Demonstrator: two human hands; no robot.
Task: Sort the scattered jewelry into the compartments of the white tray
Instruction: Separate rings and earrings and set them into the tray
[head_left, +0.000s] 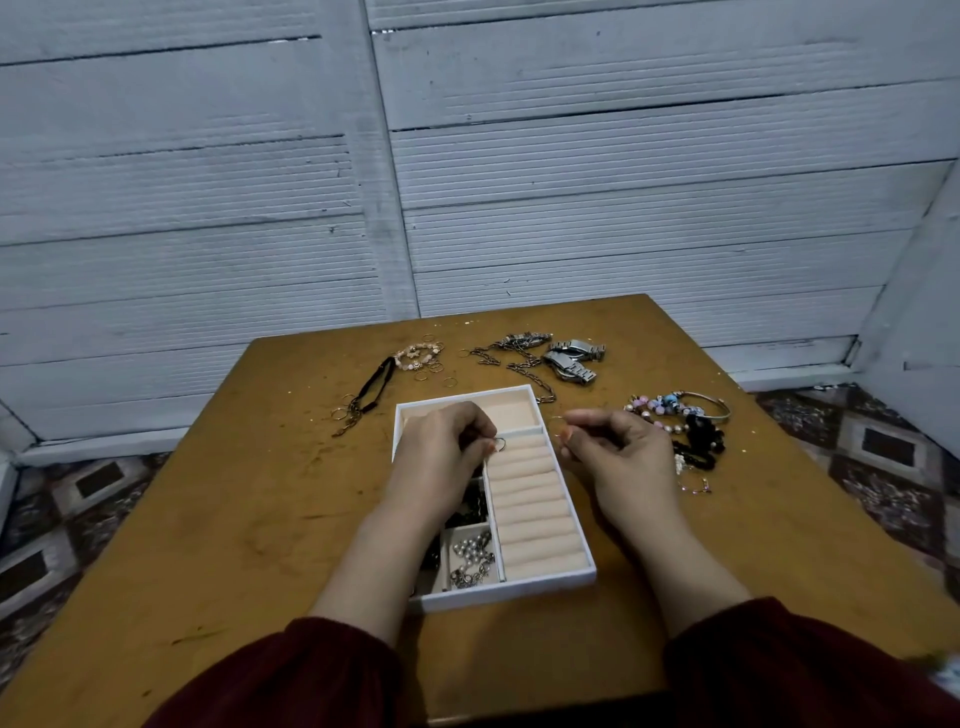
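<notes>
In the head view, your left hand (441, 457) is curling its fingers and pinching a small ring (500, 444) over the topmost roll of the white tray (511, 590), with its wrist lying across the left compartments. Your right hand (618, 457) is hovering just beside the tray's right wall, back upward, fingertips pinching a thin hoop (559, 435).

No legible text, label, brand, number or sign anywhere in view. Silver metal-link wristwatches (574, 358) at the far side of the brown wooden worktop (260, 493) too small and blurred for any marking to be read. Plain, unmarked walls on the white rectangular compartment tray (511, 590).
</notes>
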